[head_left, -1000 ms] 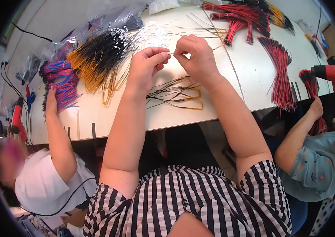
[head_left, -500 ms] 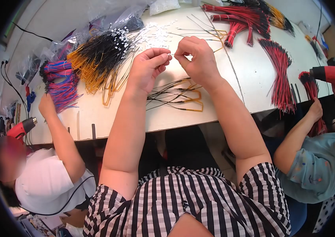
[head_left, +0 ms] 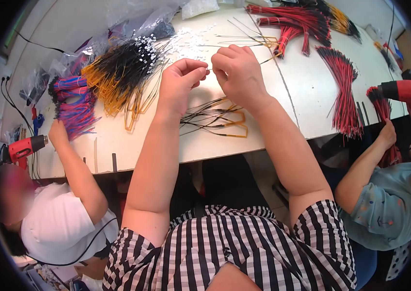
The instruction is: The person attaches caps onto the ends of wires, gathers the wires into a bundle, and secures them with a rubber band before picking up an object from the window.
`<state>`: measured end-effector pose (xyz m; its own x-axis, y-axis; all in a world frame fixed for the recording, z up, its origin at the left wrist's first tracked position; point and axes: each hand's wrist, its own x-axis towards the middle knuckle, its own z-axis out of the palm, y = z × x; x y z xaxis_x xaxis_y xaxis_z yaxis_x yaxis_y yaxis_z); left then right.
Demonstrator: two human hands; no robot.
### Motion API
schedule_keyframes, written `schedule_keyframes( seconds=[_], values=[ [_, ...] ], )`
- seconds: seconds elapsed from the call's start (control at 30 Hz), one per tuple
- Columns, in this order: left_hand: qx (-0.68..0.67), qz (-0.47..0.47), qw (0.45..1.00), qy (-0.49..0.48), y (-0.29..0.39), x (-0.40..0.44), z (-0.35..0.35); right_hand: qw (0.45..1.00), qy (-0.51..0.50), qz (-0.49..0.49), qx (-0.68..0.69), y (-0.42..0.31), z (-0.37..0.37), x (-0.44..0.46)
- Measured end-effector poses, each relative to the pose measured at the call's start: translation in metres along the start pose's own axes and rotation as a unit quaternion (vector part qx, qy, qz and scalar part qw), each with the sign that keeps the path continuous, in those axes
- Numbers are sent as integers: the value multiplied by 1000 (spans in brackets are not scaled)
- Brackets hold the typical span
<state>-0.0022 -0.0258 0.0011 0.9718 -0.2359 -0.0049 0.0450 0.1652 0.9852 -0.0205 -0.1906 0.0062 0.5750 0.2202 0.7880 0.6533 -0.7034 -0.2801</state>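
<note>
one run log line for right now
left hand: pinching tiny piece | right hand: close beside it, grip unclear | wires: on table, nearer than hands | white bits: beyond

Left of the red-black wire bundle (head_left: pixel 339 92), I can pass over the tabletop (head_left: pixel 302 82) up to the right hand (head_left: pixel 239 75); rightward, the heat gun (head_left: pixel 405 91) obstructs.
</note>
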Motion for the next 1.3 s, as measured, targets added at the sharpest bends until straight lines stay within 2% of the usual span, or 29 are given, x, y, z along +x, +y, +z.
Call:
schedule_keyframes(
  seconds=[0.07, 0.37, 0.43, 0.47, 0.53, 0.73, 1.07, 1.17, 1.23, 1.27, 1.3],
  values=[
    [33, 32, 999, 1, -3, 0, 0, 1000, -1, -2, -11, -2, 1, -2],
    [41, 50, 998, 26, -5, -2, 6, 999, -12, 33, 14, 0, 3, -2],
    [35, 67, 997, 21, -7, 1, 4, 992, -34, 92, 76, 1, 3, -4],
    [29, 81, 996, 16, -8, 1, 3, 992, -34, 93, 77, 0, 3, -5],
    [24, 80, 996, 18, -7, 1, 2, 945, -57, 211, 243, -1, 3, -4],
    [30, 78, 996, 12, -7, 0, 1, 939, -84, 246, 224, 1, 4, -5],
    [74, 89, 993, 9, -8, 0, 6, 954, -87, 231, 169, 1, 2, -5],
    [84, 73, 994, -2, -9, -3, 7, 940, -123, 261, 181, 7, -7, -6],
    [85, 63, 994, 3, -10, -3, 8, 965, -27, 219, 140, 9, -21, -1],
    [88, 51, 995, 10, -11, -3, 7, 951, -42, 279, 123, 13, -27, 3],
    [88, 51, 995, 8, -10, -3, 8, 963, -42, 248, 95, 17, -32, 6]
  ],
)
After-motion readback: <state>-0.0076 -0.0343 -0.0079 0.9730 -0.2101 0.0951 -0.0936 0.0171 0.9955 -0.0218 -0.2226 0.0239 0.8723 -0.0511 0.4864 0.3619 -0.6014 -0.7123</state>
